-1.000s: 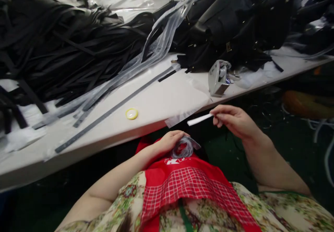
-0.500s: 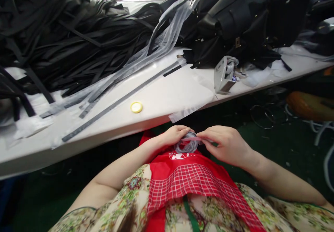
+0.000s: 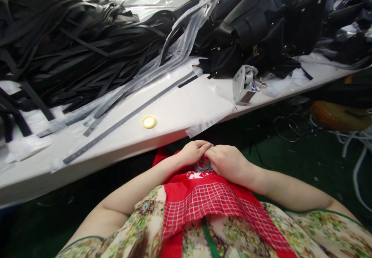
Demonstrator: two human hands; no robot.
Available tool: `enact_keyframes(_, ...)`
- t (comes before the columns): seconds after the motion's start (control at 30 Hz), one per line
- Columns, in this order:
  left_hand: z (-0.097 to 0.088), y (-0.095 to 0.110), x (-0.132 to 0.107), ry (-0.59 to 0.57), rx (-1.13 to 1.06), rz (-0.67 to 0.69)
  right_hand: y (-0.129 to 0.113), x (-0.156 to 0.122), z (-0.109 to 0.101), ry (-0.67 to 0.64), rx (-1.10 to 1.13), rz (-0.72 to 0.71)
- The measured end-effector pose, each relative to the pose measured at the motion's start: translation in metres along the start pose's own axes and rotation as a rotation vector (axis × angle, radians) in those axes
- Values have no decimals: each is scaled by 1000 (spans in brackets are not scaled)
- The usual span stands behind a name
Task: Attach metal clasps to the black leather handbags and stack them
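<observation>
Close in front of the red apron [image 3: 197, 211], my left hand [image 3: 194, 152] is closed around the upper left of a small coil of greyish, see-through cord or strip [image 3: 202, 167]. My right hand [image 3: 229, 162] lies against it, its fingers bent in and meeting the left fingertips at the top of the coil. Most of the coil is covered by both hands; only its lower loops show. What exactly the right fingertips pinch is hidden.
A white table [image 3: 174, 110] runs across in front. It bears a heap of black straps [image 3: 95, 52], black leather-like bags [image 3: 261, 29], clear plastic strips [image 3: 186, 37], a yellow-rimmed disc [image 3: 149, 122] and a metal tape dispenser [image 3: 244, 85]. An orange-brown stool seat [image 3: 340, 115] is at right.
My right hand has moved left, up to the left hand, and its fingers have curled in. The coil and the pink band seen across it are now largely covered. The view has shifted slightly.
</observation>
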State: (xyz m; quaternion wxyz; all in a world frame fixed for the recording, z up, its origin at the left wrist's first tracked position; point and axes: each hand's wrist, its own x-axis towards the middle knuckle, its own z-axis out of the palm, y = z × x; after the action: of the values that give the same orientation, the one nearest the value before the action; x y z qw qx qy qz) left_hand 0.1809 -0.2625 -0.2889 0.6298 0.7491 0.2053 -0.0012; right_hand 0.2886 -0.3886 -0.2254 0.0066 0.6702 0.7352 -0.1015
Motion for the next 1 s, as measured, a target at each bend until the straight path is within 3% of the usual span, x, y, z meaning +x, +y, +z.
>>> enact_keyframes(0.3, -2, 2, -4, -41, 63, 78, 30, 6, 11, 151, 363, 257)
enact_keyframes(0.4, -4, 6, -5, -70, 69, 182, 38, 7, 16, 153, 594, 314)
enact_keyframes(0.53, -3, 8, -8, -62, 113, 334, 44, 6, 27, 184, 815, 293)
enact_keyframes(0.63, 0, 8, -13, -46, 159, 340, 49, -1, 29, 209, 958, 232)
enact_keyframes(0.7, 1, 8, -17, -41, 184, 337, 54, -8, 32, 198, 1184, 208)
enact_keyframes(0.83, 3, 8, -23, -24, 220, 362, 54, -11, 49, 223, 1570, 446)
enact_keyframes(0.93, 4, 5, -25, -23, 233, 374, 40, -2, 66, 129, 1737, 615)
enact_keyframes(1.0, 5, 3, -24, 7, 229, 366, 28, 4, 74, 134, 1847, 670)
